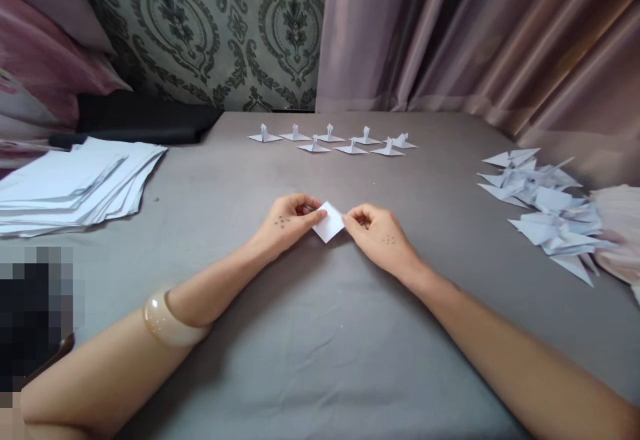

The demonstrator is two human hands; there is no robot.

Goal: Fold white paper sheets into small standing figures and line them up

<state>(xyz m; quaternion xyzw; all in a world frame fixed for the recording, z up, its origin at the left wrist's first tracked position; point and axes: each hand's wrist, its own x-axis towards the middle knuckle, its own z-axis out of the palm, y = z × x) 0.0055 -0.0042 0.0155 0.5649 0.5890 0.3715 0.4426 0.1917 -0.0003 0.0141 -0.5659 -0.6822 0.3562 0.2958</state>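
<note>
A small white folded paper square (pixel 329 223) is held up between my hands over the middle of the table, one corner pointing toward me. My left hand (pixel 295 217) pinches its left corner, thumb on the front face and fingers behind. At the right corner, my right hand (pixel 373 227) grips the paper between thumb and curled index finger. Farther back stand several folded paper figures (pixel 314 145) in two loose rows, each with flat pointed wings and an upright middle part.
On the right lies a heap of folded paper pieces (pixel 550 207) beside a pale cloth (pixel 617 227). Stacked white sheets (pixel 75 187) lie at the left, before a black cloth (pixel 145 117). Curtains (pixel 380 33) and a patterned wall (pixel 230 33) border the grey-covered table (pixel 350 347).
</note>
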